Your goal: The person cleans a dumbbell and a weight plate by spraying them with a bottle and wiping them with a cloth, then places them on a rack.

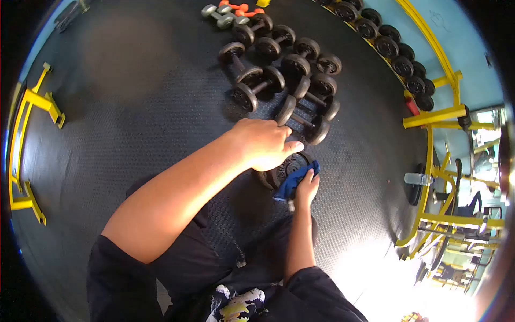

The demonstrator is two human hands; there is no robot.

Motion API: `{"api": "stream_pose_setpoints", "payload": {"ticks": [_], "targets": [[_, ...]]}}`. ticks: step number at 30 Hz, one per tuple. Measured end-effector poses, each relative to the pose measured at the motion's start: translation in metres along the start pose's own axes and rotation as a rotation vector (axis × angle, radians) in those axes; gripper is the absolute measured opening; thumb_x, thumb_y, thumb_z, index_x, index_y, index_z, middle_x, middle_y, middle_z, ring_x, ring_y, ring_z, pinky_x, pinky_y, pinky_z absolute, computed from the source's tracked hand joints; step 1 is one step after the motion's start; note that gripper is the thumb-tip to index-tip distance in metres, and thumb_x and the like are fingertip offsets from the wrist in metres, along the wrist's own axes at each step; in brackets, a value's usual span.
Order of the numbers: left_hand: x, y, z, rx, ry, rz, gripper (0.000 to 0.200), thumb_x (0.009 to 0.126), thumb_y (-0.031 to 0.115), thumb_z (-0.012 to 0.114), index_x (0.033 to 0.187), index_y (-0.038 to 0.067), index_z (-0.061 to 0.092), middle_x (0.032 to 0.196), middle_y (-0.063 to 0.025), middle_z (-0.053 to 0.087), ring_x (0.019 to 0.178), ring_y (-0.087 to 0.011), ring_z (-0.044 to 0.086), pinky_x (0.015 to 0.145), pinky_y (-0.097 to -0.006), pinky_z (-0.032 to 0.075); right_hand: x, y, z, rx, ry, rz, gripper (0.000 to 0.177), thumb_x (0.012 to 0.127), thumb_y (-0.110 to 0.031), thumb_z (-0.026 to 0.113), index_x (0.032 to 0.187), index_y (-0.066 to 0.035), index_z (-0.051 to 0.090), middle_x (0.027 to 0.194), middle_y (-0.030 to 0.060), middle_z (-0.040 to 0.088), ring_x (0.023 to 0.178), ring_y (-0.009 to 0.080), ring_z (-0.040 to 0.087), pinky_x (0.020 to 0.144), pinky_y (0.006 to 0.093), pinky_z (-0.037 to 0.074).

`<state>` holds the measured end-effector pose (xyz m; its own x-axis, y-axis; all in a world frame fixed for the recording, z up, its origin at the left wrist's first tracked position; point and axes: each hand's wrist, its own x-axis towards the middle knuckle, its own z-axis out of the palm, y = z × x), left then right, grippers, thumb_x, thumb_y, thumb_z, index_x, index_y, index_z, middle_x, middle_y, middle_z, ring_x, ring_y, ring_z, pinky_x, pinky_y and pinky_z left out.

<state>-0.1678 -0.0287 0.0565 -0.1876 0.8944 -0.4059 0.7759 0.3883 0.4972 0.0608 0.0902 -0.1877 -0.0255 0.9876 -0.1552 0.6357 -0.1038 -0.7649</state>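
Note:
Between my knees a dark dumbbell (281, 170) stands with a round, lettered end face turned up toward me. My left hand (261, 144) is curled over its far rim, the thumb reaching to the right; most of those fingertips are hidden. In my right hand (307, 189) a blue cloth (290, 185) is bunched and pressed against the near right part of that face. Just beyond my left hand lie more black dumbbells (259, 87), grouped close together on the floor.
Grey dumbbells (219, 17) and orange dumbbells (248, 12) lie at the far end of the group. A rack of dumbbells (386, 46) runs along the right wall. Yellow frames stand at left (40, 102) and right (434, 114). A clear bottle (418, 178) is near the right frame.

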Motion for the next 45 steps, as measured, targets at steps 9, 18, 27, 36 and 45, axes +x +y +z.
{"api": "stream_pose_setpoints", "payload": {"ticks": [9, 18, 27, 36, 45], "targets": [[0.005, -0.001, 0.007, 0.016, 0.037, 0.085, 0.059, 0.102, 0.048, 0.039, 0.136, 0.001, 0.052, 0.132, -0.0222, 0.058, 0.123, -0.0363, 0.055, 0.104, -0.0442, 0.043, -0.110, -0.152, 0.067, 1.218, 0.530, 0.981, 0.052, 0.102, -0.040, 0.044, 0.135, 0.000, 0.043, 0.138, 0.0235, 0.048, 0.114, 0.0348, 0.061, 0.094, 0.0404, 0.053], [0.007, -0.023, 0.003, -0.042, 0.078, 0.087, 0.057, 0.103, 0.044, 0.039, 0.140, 0.002, 0.047, 0.139, -0.0232, 0.051, 0.132, -0.0353, 0.048, 0.110, -0.0422, 0.038, -0.044, -0.182, 0.090, 1.135, 0.073, 0.474, 0.044, 0.099, -0.034, 0.053, 0.116, 0.006, 0.058, 0.106, 0.0156, 0.064, 0.092, 0.0249, 0.060, 0.085, 0.0364, 0.047], [0.028, -0.027, 0.065, 0.166, -0.002, -0.004, 0.073, 0.097, 0.046, 0.051, 0.153, 0.007, 0.025, 0.153, -0.0215, 0.033, 0.138, -0.0398, 0.039, 0.111, -0.0464, 0.036, -0.063, -0.093, -0.092, 1.493, -0.100, 0.164, 0.045, 0.091, -0.029, 0.051, 0.121, 0.004, 0.057, 0.117, 0.0172, 0.063, 0.110, 0.0313, 0.060, 0.100, 0.0434, 0.046], [0.136, -0.042, 0.272, -1.658, 0.513, -0.257, 0.069, 0.097, 0.055, 0.047, 0.139, -0.001, 0.048, 0.140, -0.0108, 0.053, 0.124, -0.0227, 0.052, 0.109, -0.0382, 0.036, -0.014, 0.046, -0.111, 1.749, -0.252, 0.482, 0.064, 0.062, -0.020, 0.052, 0.122, 0.002, 0.056, 0.119, 0.0200, 0.063, 0.111, 0.0406, 0.060, 0.102, 0.0529, 0.046], [0.145, 0.040, 0.241, -1.359, 0.714, -0.396, 0.042, 0.098, 0.034, 0.057, 0.118, -0.002, 0.062, 0.113, -0.0091, 0.064, 0.105, -0.0172, 0.057, 0.097, -0.0302, 0.041, 0.019, 0.106, -0.149, 2.031, -0.198, 0.382, 0.067, 0.067, -0.025, 0.055, 0.131, -0.004, 0.055, 0.133, 0.0182, 0.057, 0.121, 0.0401, 0.055, 0.105, 0.0584, 0.041]]}}
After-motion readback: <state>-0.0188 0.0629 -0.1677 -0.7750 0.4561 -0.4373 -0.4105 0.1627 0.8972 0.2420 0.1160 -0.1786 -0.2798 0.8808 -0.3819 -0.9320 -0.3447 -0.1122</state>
